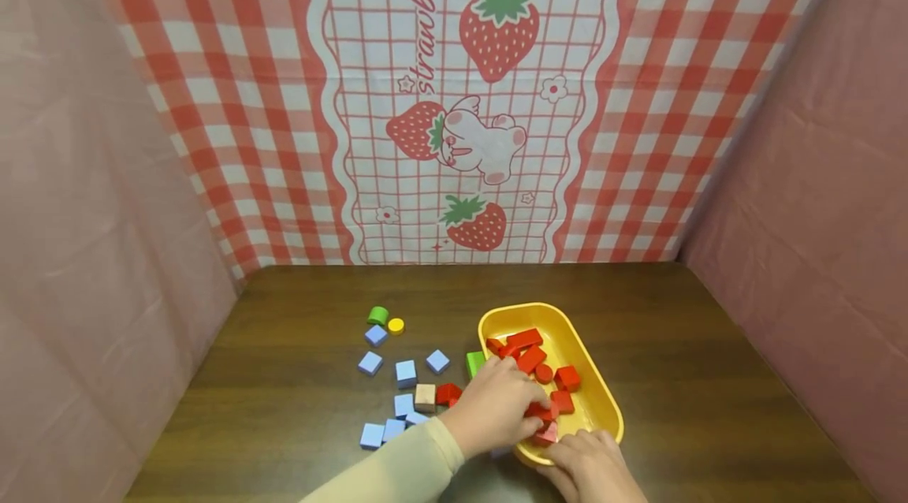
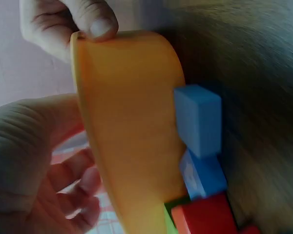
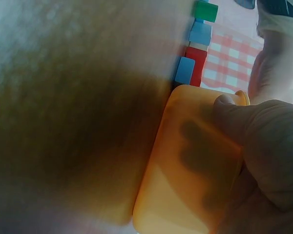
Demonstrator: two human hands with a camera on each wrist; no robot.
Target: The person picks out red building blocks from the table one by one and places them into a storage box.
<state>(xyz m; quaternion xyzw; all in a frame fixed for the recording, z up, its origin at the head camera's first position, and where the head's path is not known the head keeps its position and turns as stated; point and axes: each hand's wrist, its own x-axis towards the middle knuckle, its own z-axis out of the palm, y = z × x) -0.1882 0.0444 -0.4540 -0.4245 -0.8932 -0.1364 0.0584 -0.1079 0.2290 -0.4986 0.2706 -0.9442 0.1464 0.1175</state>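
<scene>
In the head view a yellow plastic tray (image 1: 594,385) holds several red blocks (image 1: 525,339). My left hand (image 1: 496,402) reaches over its left rim, with a red block (image 1: 542,413) between thumb and fingers. The wrist view shows that hand (image 2: 44,161) with curled fingers, partly hidden behind the tray wall (image 2: 132,117). My right hand (image 1: 592,463) grips the tray's near rim, its thumb (image 3: 227,109) against the outer side in the right wrist view. Blue blocks (image 2: 200,119) stand beside the tray, near a red block (image 2: 207,214) outside it.
Left of the tray lie several light blue blocks (image 1: 405,374), a plain wooden block (image 1: 425,397) and red pieces (image 1: 448,394). A green block (image 1: 475,364) stands by the tray's left side. Farther back are a green piece (image 1: 378,315) and a yellow disc (image 1: 396,326). A checked cloth (image 1: 269,93) hangs behind.
</scene>
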